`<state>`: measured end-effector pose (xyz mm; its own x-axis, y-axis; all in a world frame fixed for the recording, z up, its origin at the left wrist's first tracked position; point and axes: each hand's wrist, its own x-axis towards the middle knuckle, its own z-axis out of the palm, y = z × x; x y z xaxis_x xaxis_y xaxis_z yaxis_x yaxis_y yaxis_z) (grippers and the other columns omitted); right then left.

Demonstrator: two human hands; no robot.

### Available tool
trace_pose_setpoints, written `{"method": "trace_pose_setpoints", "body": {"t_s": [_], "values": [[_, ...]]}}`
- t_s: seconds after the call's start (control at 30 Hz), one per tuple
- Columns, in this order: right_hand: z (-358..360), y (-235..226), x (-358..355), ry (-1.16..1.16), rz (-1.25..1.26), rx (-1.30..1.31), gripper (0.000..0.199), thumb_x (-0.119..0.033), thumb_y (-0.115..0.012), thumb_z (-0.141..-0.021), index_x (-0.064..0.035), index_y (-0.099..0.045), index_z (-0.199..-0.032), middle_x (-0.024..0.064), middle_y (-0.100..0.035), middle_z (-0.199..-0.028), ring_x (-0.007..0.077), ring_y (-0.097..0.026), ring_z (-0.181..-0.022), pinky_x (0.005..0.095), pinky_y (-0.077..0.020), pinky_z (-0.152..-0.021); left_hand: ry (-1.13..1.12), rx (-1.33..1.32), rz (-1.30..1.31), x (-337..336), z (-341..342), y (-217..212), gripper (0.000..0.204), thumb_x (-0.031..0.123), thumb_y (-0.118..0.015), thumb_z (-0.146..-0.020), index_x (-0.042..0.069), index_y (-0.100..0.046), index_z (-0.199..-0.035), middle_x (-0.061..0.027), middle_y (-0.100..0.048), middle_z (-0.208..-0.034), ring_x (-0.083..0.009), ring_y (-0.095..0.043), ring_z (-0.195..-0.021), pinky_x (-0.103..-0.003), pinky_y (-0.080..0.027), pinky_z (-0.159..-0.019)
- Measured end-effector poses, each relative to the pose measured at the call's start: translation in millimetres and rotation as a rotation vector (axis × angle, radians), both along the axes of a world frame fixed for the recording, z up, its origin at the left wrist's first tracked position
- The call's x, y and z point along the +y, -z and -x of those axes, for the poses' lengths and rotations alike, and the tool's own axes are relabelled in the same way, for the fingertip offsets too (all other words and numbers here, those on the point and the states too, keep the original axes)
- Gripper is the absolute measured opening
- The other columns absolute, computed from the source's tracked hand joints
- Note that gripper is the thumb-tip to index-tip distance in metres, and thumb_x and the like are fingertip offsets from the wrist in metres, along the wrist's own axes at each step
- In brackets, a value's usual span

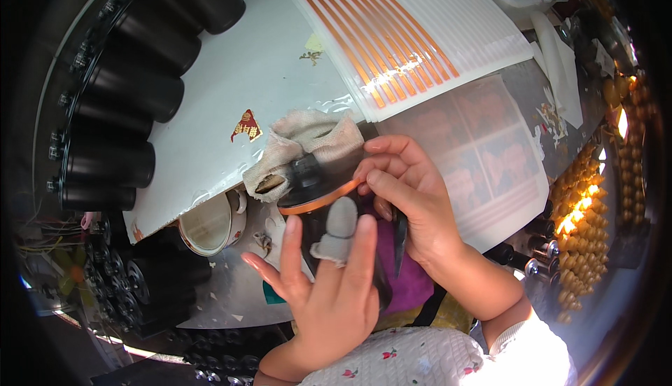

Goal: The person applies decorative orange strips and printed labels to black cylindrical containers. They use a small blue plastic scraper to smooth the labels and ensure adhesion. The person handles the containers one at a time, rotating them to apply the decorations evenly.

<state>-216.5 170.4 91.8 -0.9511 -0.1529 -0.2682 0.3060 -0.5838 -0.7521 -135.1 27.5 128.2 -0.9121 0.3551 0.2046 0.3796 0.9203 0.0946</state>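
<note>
Close to my body, a glossy black round container (pixel 308 188) has a narrow orange-copper strip (pixel 320 198) running along its rim. The thumb and fingers of my right hand (pixel 413 193) pinch the strip's right end. A thin dark piece (pixel 400 240) sticks out below that hand; its kind is unclear. My left hand (pixel 332 291) has its fingers spread just below the strip, and a grey finger cot (pixel 338 232) covers one of them. It hides much of the container's lower part. Right behind the container lies a crumpled off-white cloth (pixel 315 134).
A clear sheet with several orange strips (pixel 381 43) lies on the white board (pixel 210 99), beside a translucent patterned sheet (pixel 465 148). Black cylinders (pixel 126 85) line the left. A mug (pixel 208 225) stands below the board's edge. Stacked gold parts (pixel 584 225) are at right.
</note>
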Motion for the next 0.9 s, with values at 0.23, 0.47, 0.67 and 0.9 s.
{"method": "trace_pose_setpoints", "body": {"t_s": [0.23,0.47,0.67,0.9], "values": [[-25,11,-3,0.084,-0.28,0.326,0.024,-0.002,-0.059,-0.095,-0.0048,-0.058,-0.119,0.0043,-0.065,-0.105,0.0084,-0.061,-0.09,0.0214,-0.0469,-0.07,-0.263,-0.386,-0.58,-23,-8,20,0.123,0.039,-0.085,-0.069,-0.004,-0.01,-0.157,-0.0282,-0.026,-0.151,-0.0467,-0.016,-0.146,-0.053,-0.009,-0.12],[-24,-15,-10,0.013,-1.086,0.933,0.055,-0.015,-0.073,-0.078,-0.0156,-0.066,-0.132,0.002,-0.052,-0.086,0.0176,-0.055,-0.072,0.0276,-0.0461,-0.054,-0.067,-0.294,-1.228,-37,3,68,0.127,0.037,-0.078,-0.072,-0.003,0.005,-0.158,-0.0227,-0.012,-0.161,-0.0341,-0.021,-0.148,-0.043,-0.018,-0.12],[-29,-13,-11,0.013,-1.118,0.966,0.059,-0.018,-0.077,-0.074,-0.0139,-0.067,-0.132,0.0042,-0.053,-0.087,0.0177,-0.052,-0.067,0.0291,-0.0458,-0.054,-0.145,-0.262,-1.151,-36,1,71,0.131,0.062,-0.075,-0.072,0.0,0.001,-0.159,-0.0183,-0.013,-0.163,-0.0299,-0.025,-0.148,-0.044,-0.023,-0.119],[-28,-16,-11,0.026,-1.123,0.945,0.058,-0.017,-0.077,-0.074,-0.0108,-0.068,-0.13,0.0053,-0.054,-0.089,0.0182,-0.053,-0.068,0.029,-0.0462,-0.054,-0.138,-0.264,-1.154,-33,1,69,0.127,0.058,-0.075,-0.075,0.0,0.0,-0.159,-0.0194,-0.022,-0.16,-0.0304,-0.032,-0.144,-0.043,-0.029,-0.116]]}}
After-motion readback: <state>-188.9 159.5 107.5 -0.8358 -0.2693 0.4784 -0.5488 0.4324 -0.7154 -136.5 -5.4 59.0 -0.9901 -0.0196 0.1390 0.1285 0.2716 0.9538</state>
